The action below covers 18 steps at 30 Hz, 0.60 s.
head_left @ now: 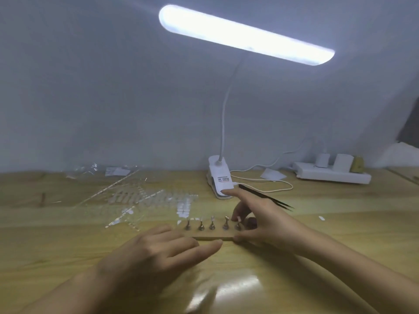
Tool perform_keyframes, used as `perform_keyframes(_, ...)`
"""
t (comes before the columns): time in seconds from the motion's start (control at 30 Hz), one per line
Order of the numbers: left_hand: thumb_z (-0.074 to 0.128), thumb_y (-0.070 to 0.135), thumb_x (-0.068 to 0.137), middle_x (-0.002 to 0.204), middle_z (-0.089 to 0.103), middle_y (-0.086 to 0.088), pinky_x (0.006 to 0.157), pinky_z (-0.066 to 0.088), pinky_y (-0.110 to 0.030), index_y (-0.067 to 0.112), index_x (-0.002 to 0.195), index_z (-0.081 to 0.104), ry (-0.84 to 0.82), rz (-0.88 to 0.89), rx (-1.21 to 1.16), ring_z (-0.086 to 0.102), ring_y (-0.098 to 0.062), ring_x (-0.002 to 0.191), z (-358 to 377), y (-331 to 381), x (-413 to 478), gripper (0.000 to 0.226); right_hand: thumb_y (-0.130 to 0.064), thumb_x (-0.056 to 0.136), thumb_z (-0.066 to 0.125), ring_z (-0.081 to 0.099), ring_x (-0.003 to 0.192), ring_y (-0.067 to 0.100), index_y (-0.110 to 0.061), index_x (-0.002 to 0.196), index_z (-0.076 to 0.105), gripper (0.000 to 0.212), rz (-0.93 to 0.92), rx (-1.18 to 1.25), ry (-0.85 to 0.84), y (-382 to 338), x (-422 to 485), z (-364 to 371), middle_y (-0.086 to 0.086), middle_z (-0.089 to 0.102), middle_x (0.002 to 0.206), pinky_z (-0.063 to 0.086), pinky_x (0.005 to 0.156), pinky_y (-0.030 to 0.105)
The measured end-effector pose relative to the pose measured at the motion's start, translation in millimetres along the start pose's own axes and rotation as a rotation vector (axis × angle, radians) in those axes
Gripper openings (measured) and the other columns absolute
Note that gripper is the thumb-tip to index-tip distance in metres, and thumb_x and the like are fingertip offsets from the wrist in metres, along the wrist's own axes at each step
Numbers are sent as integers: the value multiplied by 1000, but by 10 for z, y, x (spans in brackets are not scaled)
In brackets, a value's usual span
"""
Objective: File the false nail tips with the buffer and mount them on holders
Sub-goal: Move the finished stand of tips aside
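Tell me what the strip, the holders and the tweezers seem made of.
Strip: looks like bare wood, tan and matte like the table. Holders: likely metal, by their bronze glint. Tweezers: thin, black, perhaps coated metal; too blurred to tell.

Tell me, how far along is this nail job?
Five holders stand on the wooden strip, most seemingly topped with a tip, though blur hides detail. The left hand and the right hand, holding tweezers, touch the strip's ends. Many loose tips lie behind, so more filing and mounting looks left.
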State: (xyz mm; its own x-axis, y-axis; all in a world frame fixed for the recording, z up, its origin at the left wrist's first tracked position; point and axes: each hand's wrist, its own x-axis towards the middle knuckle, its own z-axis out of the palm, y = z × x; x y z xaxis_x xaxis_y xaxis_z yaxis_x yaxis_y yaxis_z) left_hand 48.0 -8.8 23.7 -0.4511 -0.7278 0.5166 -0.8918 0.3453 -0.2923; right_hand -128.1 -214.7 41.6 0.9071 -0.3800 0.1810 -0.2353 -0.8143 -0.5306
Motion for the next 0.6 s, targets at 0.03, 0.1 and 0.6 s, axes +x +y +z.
perform_keyframes(0.03,54,9,91,96,68,9,76,50,-22,19,138,49,12,-12,-7,61,-8,82,-50,-20,-11,48,-22,76,84,57,91,9,-45,142,36,85,-14,-17,-2,-6,-51,-2,-11,61,98,51,87,28)
perform_keyframes(0.1,54,12,92,97,68,11,79,51,-21,21,139,48,41,-78,-68,61,-4,86,-115,-85,-28,48,-30,78,81,53,95,6,-54,139,32,82,-27,-58,-8,-6,-156,-1,-16,60,99,46,97,31)
perform_keyframes(0.6,71,7,86,93,71,12,89,53,-29,28,85,72,47,-858,-740,68,-5,92,340,-492,82,22,-20,82,78,52,100,-1,-27,142,47,67,-276,-117,2,92,-482,-78,-14,59,103,33,105,23)
